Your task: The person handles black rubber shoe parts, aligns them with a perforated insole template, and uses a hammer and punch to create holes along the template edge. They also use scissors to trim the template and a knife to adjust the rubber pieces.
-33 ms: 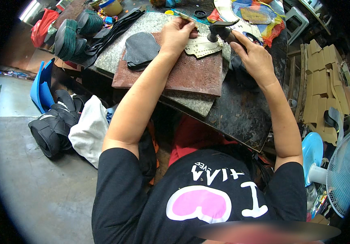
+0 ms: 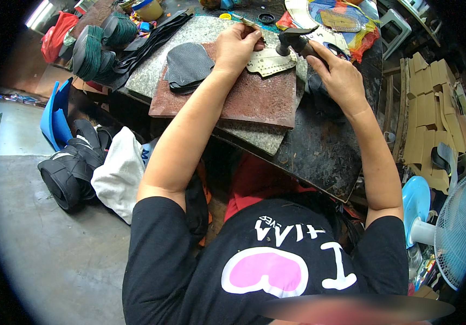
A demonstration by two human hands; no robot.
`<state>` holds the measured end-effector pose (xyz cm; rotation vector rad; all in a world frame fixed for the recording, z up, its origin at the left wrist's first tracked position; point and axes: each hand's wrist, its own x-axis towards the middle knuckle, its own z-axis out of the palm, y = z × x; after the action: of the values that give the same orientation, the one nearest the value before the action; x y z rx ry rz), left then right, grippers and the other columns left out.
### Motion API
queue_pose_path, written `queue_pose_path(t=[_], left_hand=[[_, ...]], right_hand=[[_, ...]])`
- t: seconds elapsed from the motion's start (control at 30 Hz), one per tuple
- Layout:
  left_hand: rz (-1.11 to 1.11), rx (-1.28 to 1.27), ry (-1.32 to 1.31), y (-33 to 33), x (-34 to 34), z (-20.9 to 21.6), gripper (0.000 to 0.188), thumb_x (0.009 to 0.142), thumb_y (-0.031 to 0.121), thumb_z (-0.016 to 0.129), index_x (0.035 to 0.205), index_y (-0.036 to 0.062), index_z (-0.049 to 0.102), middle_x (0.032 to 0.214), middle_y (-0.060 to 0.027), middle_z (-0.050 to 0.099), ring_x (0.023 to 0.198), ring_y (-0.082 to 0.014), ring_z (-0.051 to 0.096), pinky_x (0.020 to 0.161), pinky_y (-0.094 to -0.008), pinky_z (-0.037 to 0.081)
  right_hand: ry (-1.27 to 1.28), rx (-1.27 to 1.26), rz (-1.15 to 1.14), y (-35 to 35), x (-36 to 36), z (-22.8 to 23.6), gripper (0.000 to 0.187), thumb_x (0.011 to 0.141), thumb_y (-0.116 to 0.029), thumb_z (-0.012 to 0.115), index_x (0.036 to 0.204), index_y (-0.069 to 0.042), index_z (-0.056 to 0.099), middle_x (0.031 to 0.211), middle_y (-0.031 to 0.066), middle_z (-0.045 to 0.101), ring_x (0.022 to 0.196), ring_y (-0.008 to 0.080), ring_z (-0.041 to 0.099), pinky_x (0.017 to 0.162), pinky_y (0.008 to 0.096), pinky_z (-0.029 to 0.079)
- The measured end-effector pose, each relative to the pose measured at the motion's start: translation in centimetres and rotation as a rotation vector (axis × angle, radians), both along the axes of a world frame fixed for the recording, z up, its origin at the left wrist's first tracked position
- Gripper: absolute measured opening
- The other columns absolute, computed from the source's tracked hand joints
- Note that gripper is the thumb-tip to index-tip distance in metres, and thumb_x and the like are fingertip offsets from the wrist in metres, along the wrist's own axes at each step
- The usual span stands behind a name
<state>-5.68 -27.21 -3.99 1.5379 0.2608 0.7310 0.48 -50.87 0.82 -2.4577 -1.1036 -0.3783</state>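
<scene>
My right hand (image 2: 338,76) is closed around the handle of a hammer (image 2: 296,37); its dark head is just above a pale card template (image 2: 271,62). Small holes run along the template's edge, and it rests on a reddish-brown board (image 2: 211,112). My left hand (image 2: 236,47) is closed in a pinch at the template's far left side. A thin light piece sticks out above those fingers, but what they grip is mostly hidden. Left of my left wrist, a small stack of black leather pieces (image 2: 189,65) lies on the same board.
Under the board is a speckled stone slab (image 2: 262,138) on a dark table (image 2: 325,157). Spools of green cord (image 2: 88,54) and black strips (image 2: 154,46) stand at the left. More templates (image 2: 300,13) lie far right. A white fan (image 2: 455,233) and cardboard boxes (image 2: 433,103) stand to the right.
</scene>
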Motion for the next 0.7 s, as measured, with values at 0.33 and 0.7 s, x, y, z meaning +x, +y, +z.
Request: queue_pose_path(t=[0.33,0.7], left_hand=[[0.161,0.736,0.171,-0.6,-0.8,1.4,0.019,0.089,0.015,0.07,0.102,0.0009,0.069,0.089,-0.011,0.074,0.077,-0.0182,0.072,0.073,-0.0327,0.056],[0.131,1.037,-0.006,-1.6,-0.4,2.1,0.018,0.089,0.017,0.069,0.1,0.0025,0.068,0.089,-0.0188,0.07,0.084,-0.0346,0.069,0.075,-0.0402,0.054]], right_hand=[[0.003,0.013,0.009,0.0,0.4,0.2,0.04,0.095,-0.051,0.054,0.127,-0.028,0.064,0.093,0.0182,0.071,0.09,0.0393,0.068,0.076,0.0477,0.054],[0.037,0.472,0.212,0.3,-1.4,7.3,0.038,0.099,-0.036,0.06,0.133,-0.02,0.062,0.096,0.0074,0.072,0.077,0.0104,0.064,0.072,0.0266,0.051]])
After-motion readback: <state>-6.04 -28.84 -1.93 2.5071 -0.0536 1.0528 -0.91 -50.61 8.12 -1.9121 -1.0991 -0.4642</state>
